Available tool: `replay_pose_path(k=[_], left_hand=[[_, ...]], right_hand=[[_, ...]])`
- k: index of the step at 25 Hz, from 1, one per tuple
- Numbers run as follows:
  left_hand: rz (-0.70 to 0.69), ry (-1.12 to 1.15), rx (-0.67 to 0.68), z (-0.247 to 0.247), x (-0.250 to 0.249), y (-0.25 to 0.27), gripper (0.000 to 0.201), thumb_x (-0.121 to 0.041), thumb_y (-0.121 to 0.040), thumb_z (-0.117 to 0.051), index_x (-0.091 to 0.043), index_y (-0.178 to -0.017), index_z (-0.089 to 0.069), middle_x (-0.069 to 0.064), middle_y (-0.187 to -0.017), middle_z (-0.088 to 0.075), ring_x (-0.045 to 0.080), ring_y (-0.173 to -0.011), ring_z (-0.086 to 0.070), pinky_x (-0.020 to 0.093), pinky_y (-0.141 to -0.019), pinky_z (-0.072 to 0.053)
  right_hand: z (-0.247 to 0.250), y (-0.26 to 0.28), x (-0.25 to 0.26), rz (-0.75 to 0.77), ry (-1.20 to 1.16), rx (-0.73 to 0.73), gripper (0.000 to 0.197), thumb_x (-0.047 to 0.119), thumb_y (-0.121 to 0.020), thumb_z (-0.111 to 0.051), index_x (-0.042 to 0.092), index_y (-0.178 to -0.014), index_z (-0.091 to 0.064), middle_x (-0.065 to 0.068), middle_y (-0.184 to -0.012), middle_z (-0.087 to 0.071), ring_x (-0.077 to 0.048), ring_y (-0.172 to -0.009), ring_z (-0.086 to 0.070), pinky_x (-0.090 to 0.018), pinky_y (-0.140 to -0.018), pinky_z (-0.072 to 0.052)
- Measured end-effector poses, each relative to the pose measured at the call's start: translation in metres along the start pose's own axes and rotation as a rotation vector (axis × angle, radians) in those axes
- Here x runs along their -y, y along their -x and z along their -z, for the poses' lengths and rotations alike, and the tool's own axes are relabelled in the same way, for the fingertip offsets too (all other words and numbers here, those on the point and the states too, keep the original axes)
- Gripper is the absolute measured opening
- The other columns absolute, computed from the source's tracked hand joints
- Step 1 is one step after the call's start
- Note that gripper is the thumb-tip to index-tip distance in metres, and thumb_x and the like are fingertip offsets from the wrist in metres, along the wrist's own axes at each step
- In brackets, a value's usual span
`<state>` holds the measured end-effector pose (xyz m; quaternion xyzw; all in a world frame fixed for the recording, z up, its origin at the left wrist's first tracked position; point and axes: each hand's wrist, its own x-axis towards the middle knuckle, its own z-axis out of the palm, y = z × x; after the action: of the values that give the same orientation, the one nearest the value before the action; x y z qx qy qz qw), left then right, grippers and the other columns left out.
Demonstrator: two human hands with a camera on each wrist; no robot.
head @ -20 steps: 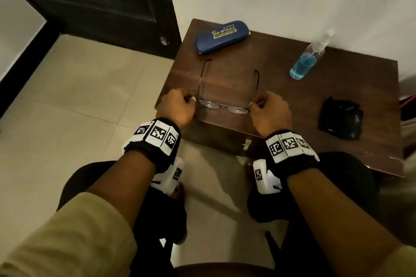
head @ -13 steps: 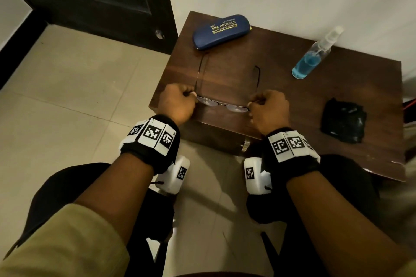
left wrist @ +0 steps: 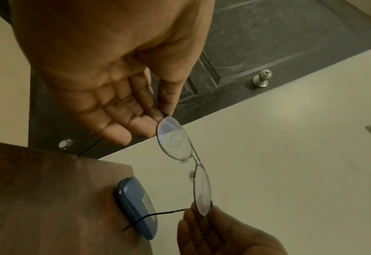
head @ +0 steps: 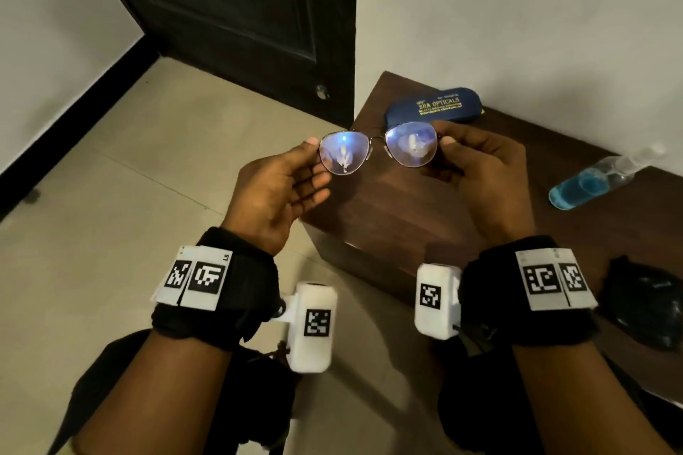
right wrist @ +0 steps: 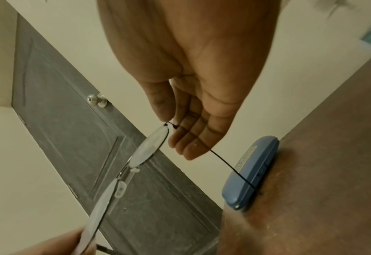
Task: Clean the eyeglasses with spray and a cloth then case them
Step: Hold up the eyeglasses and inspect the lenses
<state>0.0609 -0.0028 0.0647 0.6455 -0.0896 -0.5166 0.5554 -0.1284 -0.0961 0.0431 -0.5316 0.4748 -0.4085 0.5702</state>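
Note:
Thin metal-framed eyeglasses are held up in the air above the near left corner of the table, lenses facing me. My left hand pinches the left hinge between thumb and fingers. My right hand pinches the right hinge the same way. Both temples are unfolded and point away. The closed blue glasses case lies at the table's back left. The spray bottle of blue liquid stands at the right. The black cloth lies crumpled near the front right.
The brown wooden table stands against a white wall. A dark door with a metal stopper is to its left, over a tiled floor. My knees are under the table's near edge.
Both hands have lifted the glasses off the table and tilted the lenses upright towards me. The head view has moved closer and shifted left.

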Motion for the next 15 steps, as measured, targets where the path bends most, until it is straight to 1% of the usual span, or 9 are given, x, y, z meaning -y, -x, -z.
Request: replay_pose_path(k=[1, 2, 3, 4, 6, 7, 8, 11, 15], left_hand=[[0.003, 0.028, -0.007, 0.001, -0.001, 0.000, 0.017, -0.030, -0.087, -0.064, -0.015, -0.088, -0.071, 0.000, -0.078, -0.073, 0.011, -0.074, -0.070, 0.026, -0.069, -0.058], [0.001, 0.046, -0.015, 0.002, -0.002, -0.003, 0.016, -0.029, -0.086, -0.065, -0.015, -0.087, -0.072, 0.000, -0.077, -0.074, 0.011, -0.073, -0.071, 0.026, -0.069, -0.059], [-0.003, 0.056, -0.020, 0.003, -0.003, -0.005, 0.015, -0.028, -0.085, -0.067, -0.014, -0.087, -0.072, 0.000, -0.075, -0.074, 0.011, -0.072, -0.071, 0.026, -0.068, -0.059], [-0.008, 0.057, -0.021, 0.003, -0.004, -0.008, 0.015, -0.027, -0.084, -0.068, -0.013, -0.087, -0.071, 0.001, -0.074, -0.074, 0.012, -0.070, -0.071, 0.027, -0.067, -0.059], [-0.019, 0.053, -0.017, 0.000, -0.004, -0.013, 0.009, -0.022, -0.083, -0.068, -0.014, -0.086, -0.070, 0.001, -0.072, -0.073, 0.013, -0.067, -0.071, 0.027, -0.068, -0.059], [-0.028, 0.051, -0.005, -0.002, -0.005, -0.015, 0.006, -0.019, -0.083, -0.067, -0.014, -0.086, -0.070, 0.001, -0.071, -0.073, 0.012, -0.066, -0.071, 0.027, -0.068, -0.059], [-0.042, 0.044, 0.008, -0.005, -0.005, -0.016, 0.006, -0.017, -0.083, -0.066, -0.015, -0.087, -0.070, 0.001, -0.071, -0.074, 0.012, -0.065, -0.071, 0.026, -0.069, -0.059], [-0.090, 0.016, 0.028, -0.010, -0.006, -0.017, 0.010, -0.014, -0.083, -0.066, -0.015, -0.090, -0.072, 0.002, -0.075, -0.075, 0.013, -0.069, -0.071, 0.027, -0.071, -0.059], [-0.126, -0.028, 0.008, -0.009, -0.006, -0.021, 0.010, -0.014, -0.082, -0.067, -0.014, -0.089, -0.073, 0.003, -0.078, -0.076, 0.017, -0.073, -0.072, 0.031, -0.074, -0.060]], right_hand=[[-0.001, 0.000, 0.000, 0.039, 0.005, 0.018, 0.024, 0.014, -0.089, -0.058, 0.002, -0.107, -0.069, -0.016, -0.102, -0.071, -0.031, -0.097, -0.068, -0.047, -0.090, -0.053], [-0.002, -0.001, -0.001, 0.086, 0.044, 0.034, 0.023, 0.013, -0.090, -0.057, 0.003, -0.107, -0.069, -0.014, -0.102, -0.072, -0.029, -0.097, -0.068, -0.047, -0.091, -0.052], [-0.002, -0.001, -0.001, 0.130, 0.098, 0.047, 0.021, 0.012, -0.092, -0.056, 0.005, -0.107, -0.070, -0.011, -0.102, -0.072, -0.026, -0.097, -0.069, -0.045, -0.090, -0.053], [-0.001, -0.003, 0.000, 0.163, 0.148, 0.053, 0.020, 0.010, -0.094, -0.056, 0.007, -0.107, -0.070, -0.009, -0.102, -0.072, -0.022, -0.096, -0.069, -0.041, -0.089, -0.054], [0.002, -0.007, -0.001, 0.177, 0.206, 0.049, 0.020, 0.009, -0.096, -0.054, 0.011, -0.109, -0.068, -0.006, -0.103, -0.072, -0.014, -0.096, -0.068, -0.029, -0.086, -0.054], [0.005, -0.009, -0.003, 0.173, 0.214, 0.038, 0.021, 0.009, -0.096, -0.053, 0.012, -0.111, -0.067, -0.005, -0.104, -0.071, -0.012, -0.096, -0.068, -0.025, -0.085, -0.053], [0.007, -0.012, -0.005, 0.166, 0.214, 0.027, 0.021, 0.009, -0.096, -0.052, 0.011, -0.112, -0.066, -0.005, -0.105, -0.071, -0.012, -0.097, -0.068, -0.024, -0.086, -0.053], [0.011, -0.014, -0.012, 0.131, 0.204, 0.004, 0.024, 0.009, -0.097, -0.050, 0.006, -0.115, -0.066, -0.006, -0.106, -0.071, -0.014, -0.099, -0.067, -0.025, -0.087, -0.053], [0.010, -0.016, -0.014, 0.147, 0.185, 0.007, 0.023, 0.006, -0.097, -0.050, 0.007, -0.113, -0.066, -0.006, -0.105, -0.071, -0.014, -0.098, -0.067, -0.026, -0.086, -0.053]])
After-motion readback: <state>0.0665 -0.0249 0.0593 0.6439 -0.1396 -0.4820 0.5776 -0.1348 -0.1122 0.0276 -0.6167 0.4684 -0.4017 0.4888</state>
